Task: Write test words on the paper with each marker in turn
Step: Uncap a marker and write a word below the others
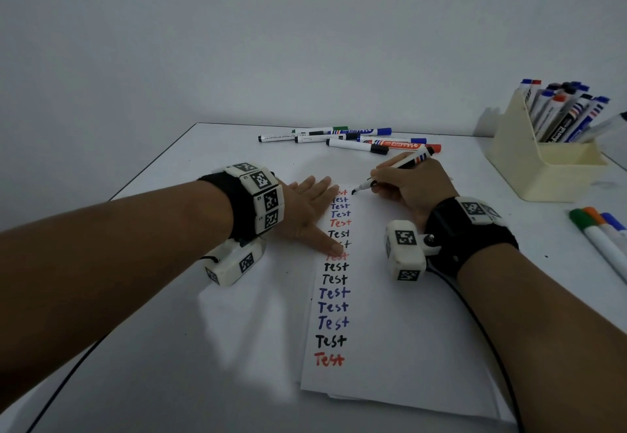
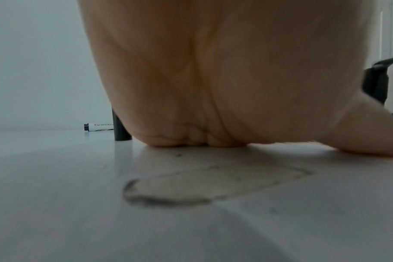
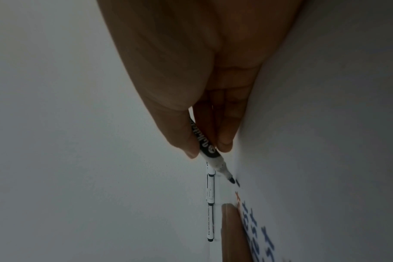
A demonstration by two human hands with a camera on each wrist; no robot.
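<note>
- Holder (image 1: 529, 164), cream plastic, stands at the far right of the table (image 1: 210, 347); a crowd of capped markers (image 1: 563, 110) stands tilted in its taller back section, and the low front section shows nothing inside from the head view.
- Loose markers (image 1: 353, 139) lie in a cluster at the far table edge; three more (image 1: 600, 239) lie at the right edge.
- Paper (image 1: 390, 314) lies mid-table, bearing a column of "Test" words in red, blue and black.
- Right hand (image 1: 412, 186) pinches an uncapped black marker (image 1: 395, 169), fingers curled round the barrel, tip at the top of the paper just beside the uppermost word.
- Left hand (image 1: 305, 208) lies flat, fingers straight and spread, pressing the paper's left edge.
- Right wrist view alone shows the nib (image 3: 231, 180) beside a fresh dark mark.
- Left wrist view shows mainly the palm (image 2: 213, 79) pressed down.
</note>
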